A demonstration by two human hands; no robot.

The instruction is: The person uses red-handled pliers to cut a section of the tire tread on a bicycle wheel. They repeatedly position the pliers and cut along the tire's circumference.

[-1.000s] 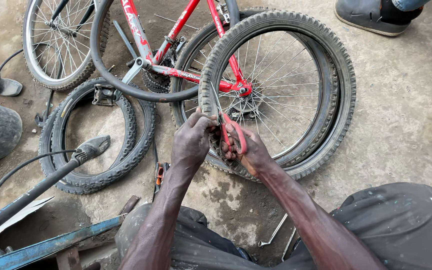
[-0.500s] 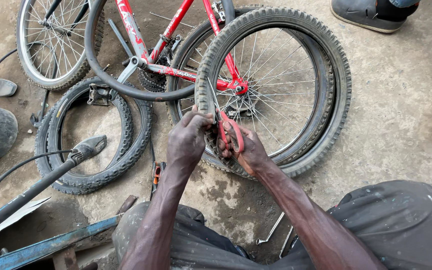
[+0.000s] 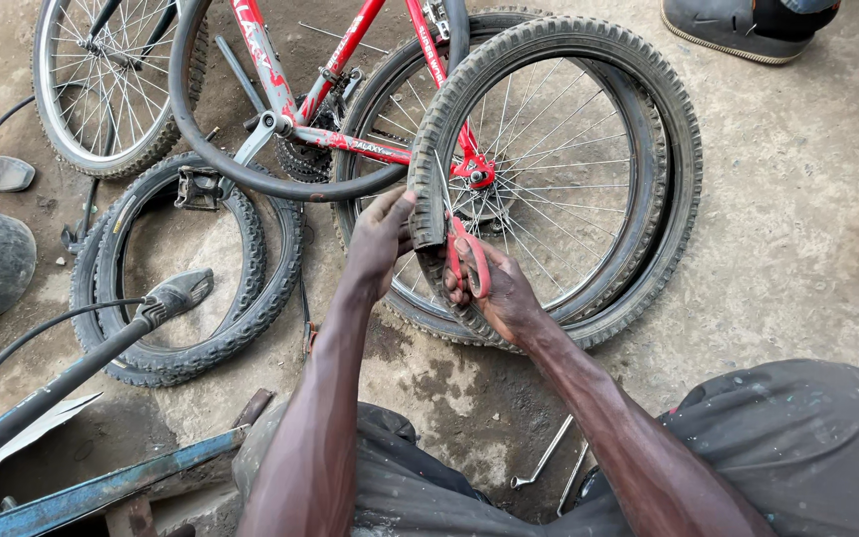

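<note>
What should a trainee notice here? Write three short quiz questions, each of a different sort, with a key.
1. True or false: the right hand holds red-handled scissors.
2. The left hand grips: A) the black knobby rubber tyre B) the black hand pump C) the bent metal wrench.
3. Fill in: the bicycle frame lying on the ground is ___.

Key: 1 true; 2 A; 3 red.

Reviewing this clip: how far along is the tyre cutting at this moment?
Done: the knobby tyre stands apart from the spoked wheel behind it, and appears already cut through where the left hand grips its end. In hand: the right hand works red-handled scissors at the tyre's edge. Left: nearly the whole loop is intact; the extent of the cut is hidden by the hands.
</note>
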